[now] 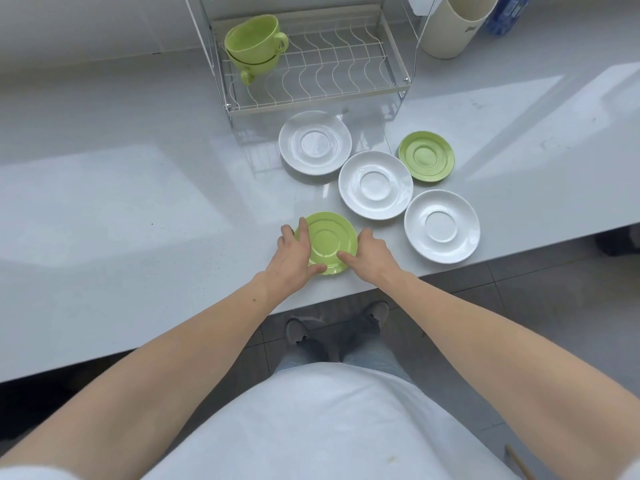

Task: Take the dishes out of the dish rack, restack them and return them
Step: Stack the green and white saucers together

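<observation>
Green round ceramic saucer (329,237) on the grey desk (138,202) is pinched at opposite rims by left hand (294,252) and right hand (372,249), seemingly for stacking.

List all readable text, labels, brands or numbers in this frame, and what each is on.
No text reads clearly.
Cream canister: dark printed mark on its side, too blurred to read.
Blue package: pale print, too blurred and cut off by the frame edge.
Saucers, cups, dish rack: no markings visible.
</observation>
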